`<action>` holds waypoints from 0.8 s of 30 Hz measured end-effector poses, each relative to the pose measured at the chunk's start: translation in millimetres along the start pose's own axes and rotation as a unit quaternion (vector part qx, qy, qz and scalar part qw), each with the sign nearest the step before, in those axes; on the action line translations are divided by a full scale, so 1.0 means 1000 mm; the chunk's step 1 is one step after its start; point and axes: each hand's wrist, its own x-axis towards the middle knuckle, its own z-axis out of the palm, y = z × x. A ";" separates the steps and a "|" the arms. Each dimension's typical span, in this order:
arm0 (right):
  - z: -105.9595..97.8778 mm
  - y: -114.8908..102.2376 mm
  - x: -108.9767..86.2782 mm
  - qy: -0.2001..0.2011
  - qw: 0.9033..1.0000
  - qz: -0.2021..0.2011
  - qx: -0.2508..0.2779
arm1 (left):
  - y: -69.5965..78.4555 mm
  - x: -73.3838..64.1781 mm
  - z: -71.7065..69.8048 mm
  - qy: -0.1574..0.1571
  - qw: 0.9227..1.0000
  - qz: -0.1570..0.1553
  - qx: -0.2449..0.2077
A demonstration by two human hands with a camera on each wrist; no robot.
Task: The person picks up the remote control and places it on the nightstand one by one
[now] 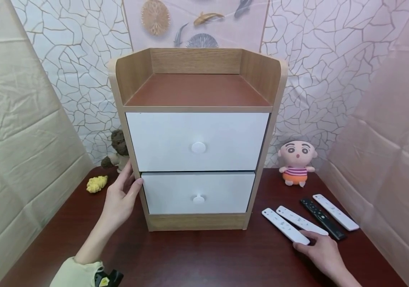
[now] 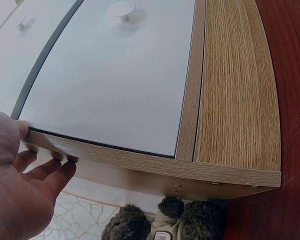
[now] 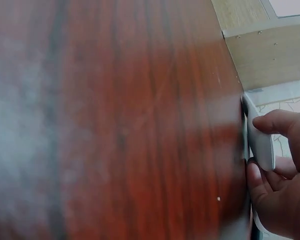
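Observation:
My left hand rests against the left side of a wooden cabinet with two white drawers. In the left wrist view, the thumb touches the cabinet's front edge, while the other fingertips lie on the side panel. Both the upper drawer and the lower drawer are closed. At lower right, my right hand pinches the near end of a white remote control between thumb and fingers. Its edge shows between those fingers in the right wrist view. Beside it lies a second white remote.
Farther right lie a black remote and another white remote. A cartoon doll sits behind them. Left of the cabinet are a brown plush toy and a crumpled yellow thing. Cloth walls flank the dark red table.

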 end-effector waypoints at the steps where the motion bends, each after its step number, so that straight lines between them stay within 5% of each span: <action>1: 0.000 0.000 0.000 -0.001 1.000 0.003 0.002 | 0.000 0.000 0.000 0.000 1.000 -0.001 0.000; 7: -0.007 0.002 -0.003 -0.026 0.997 0.047 0.062 | 0.001 0.000 -0.001 -0.003 1.000 -0.002 0.001; 13: -0.015 0.004 -0.006 -0.059 0.975 0.126 0.171 | 0.001 -0.002 -0.002 -0.005 1.000 -0.005 0.007; 24: -0.035 -0.010 -0.021 0.024 0.983 0.093 0.154 | 0.001 0.000 0.000 -0.003 1.000 0.004 -0.013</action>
